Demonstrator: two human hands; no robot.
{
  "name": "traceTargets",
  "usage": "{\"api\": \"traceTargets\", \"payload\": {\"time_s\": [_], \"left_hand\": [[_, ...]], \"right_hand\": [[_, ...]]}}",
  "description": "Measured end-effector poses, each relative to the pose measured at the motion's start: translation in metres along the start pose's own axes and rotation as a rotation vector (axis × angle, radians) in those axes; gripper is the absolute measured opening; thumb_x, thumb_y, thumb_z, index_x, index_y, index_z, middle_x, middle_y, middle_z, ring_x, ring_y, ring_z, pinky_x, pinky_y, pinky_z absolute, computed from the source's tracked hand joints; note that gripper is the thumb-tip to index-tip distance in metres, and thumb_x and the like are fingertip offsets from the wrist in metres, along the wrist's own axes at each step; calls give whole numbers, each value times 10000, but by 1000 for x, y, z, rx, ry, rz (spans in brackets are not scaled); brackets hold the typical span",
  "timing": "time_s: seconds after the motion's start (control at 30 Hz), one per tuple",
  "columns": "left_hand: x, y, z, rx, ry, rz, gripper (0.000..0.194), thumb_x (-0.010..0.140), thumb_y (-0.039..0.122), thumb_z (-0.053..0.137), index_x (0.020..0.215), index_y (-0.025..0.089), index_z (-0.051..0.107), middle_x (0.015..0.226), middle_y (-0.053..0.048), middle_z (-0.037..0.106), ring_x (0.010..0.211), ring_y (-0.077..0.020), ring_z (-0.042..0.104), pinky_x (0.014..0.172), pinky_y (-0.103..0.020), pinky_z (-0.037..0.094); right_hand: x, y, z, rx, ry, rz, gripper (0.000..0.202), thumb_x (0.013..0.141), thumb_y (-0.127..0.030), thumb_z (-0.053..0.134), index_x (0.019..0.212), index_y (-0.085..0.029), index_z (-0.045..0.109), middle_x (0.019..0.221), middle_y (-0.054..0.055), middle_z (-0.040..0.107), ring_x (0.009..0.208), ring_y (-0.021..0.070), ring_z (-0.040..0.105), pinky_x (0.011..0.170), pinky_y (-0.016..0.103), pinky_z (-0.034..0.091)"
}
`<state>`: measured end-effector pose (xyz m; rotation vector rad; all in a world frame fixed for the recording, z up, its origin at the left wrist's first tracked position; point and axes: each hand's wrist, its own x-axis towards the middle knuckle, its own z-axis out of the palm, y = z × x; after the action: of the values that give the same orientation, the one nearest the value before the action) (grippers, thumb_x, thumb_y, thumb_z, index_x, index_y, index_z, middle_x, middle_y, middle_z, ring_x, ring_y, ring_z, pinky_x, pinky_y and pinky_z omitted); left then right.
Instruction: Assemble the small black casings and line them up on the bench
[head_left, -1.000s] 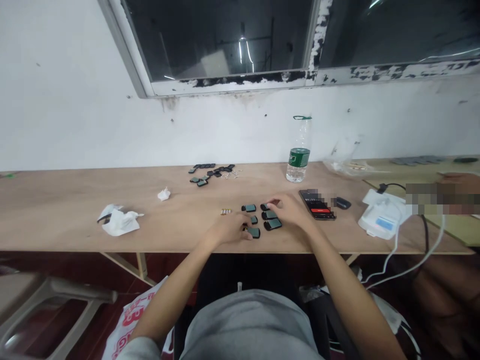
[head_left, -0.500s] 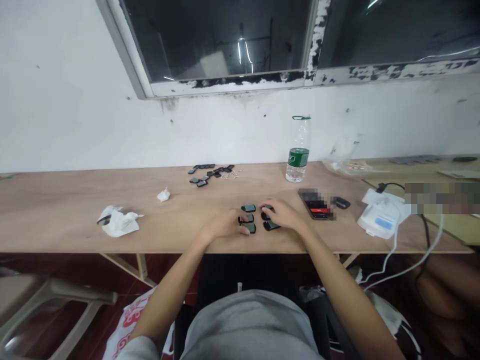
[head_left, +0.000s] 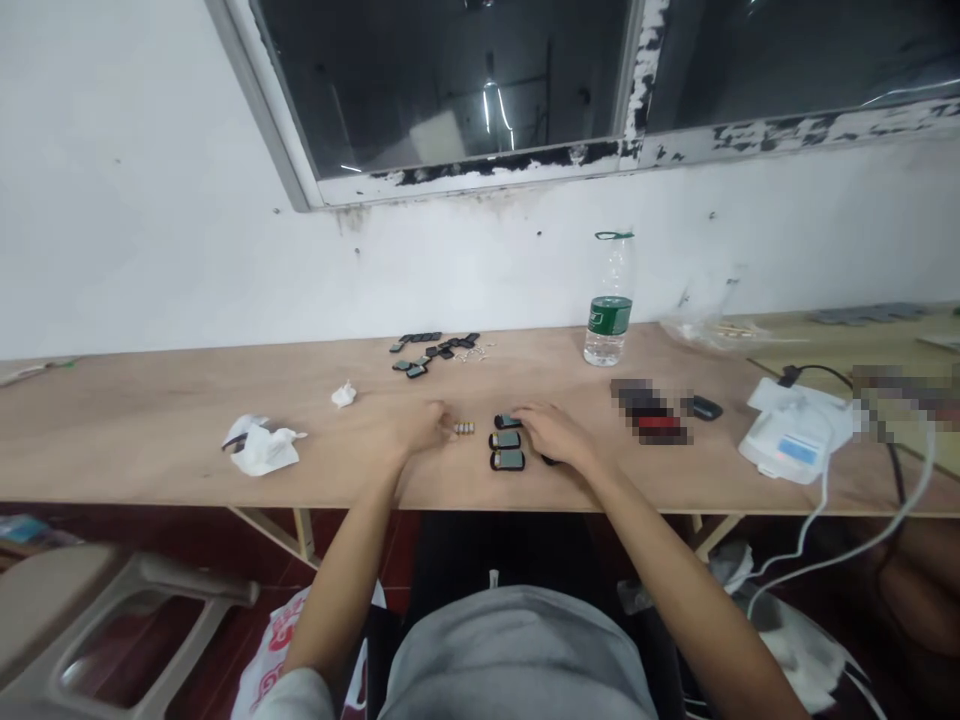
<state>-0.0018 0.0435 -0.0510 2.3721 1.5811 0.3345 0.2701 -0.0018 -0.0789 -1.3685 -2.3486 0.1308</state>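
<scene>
On my feed, three modules [head_left: 508, 439] lie left of and nearer than the bottle [head_left: 609, 316], long axes running left-right; left hand [head_left: 426, 426] and right hand [head_left: 553, 432] flank them, finger grip I can't tell.

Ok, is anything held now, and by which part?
Cannot tell: the right hand is at the right end of a dark module, the left hand at small parts.

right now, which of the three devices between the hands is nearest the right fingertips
The far device, closest to the wall: fingertips of the right hand are at its end; the middle device and near device lie farther off.
</scene>
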Motion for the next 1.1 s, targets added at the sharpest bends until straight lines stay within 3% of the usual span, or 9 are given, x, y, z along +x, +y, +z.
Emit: {"api": "traceTargets", "payload": {"time_s": [0.13,0.3,0.6,0.8,0.93,1.1], "left_hand": [[3,-4,1,20,-38,-20,209,689,280,704,877,188,707,902,-64,732,811,-252,669,690,-311,479],[4,-7,6,21,-9,19,200,690,260,681,879,195,696,903,-58,723,829,-241,654,697,-297,462],[5,-7,4,-26,-57,51,205,695,256,671,888,189,666,909,-64,696,813,-238,635,696,-306,460],[-3,-6,-4,-64,3,100,167,799,329,623,884,186,611,915,-70,664,840,-239,620,755,-345,480],[-9,10,-5,-187,91,259,209,885,382,568,988,201,562,965,-59,656,865,-231,626,794,-370,507],[-15,45,0,-226,166,446,184,954,335,499,1065,197,547,1064,-75,614,938,-222,618,818,-358,521]], "right_hand": [[1,-3,1,-37,6,0,320,966,-136,455,1134,-201,719,1233,108,703,1154,269,628,1004,394,424],[3,-4,3,-53,14,40,214,956,-177,529,1032,-190,728,1069,111,750,1028,263,670,930,360,437],[3,0,7,1,49,59,147,933,-150,567,1040,-185,661,1116,108,712,1098,267,616,961,390,410],[5,5,9,203,224,63,274,847,-67,606,1099,-169,642,1163,111,670,1059,223,630,933,339,471],[9,4,7,432,331,122,195,842,-118,619,1011,-170,702,1041,94,723,931,212,669,857,329,523],[11,-4,3,761,318,115,204,842,-257,657,1013,-174,732,1014,92,764,861,209,705,781,320,562]]}}
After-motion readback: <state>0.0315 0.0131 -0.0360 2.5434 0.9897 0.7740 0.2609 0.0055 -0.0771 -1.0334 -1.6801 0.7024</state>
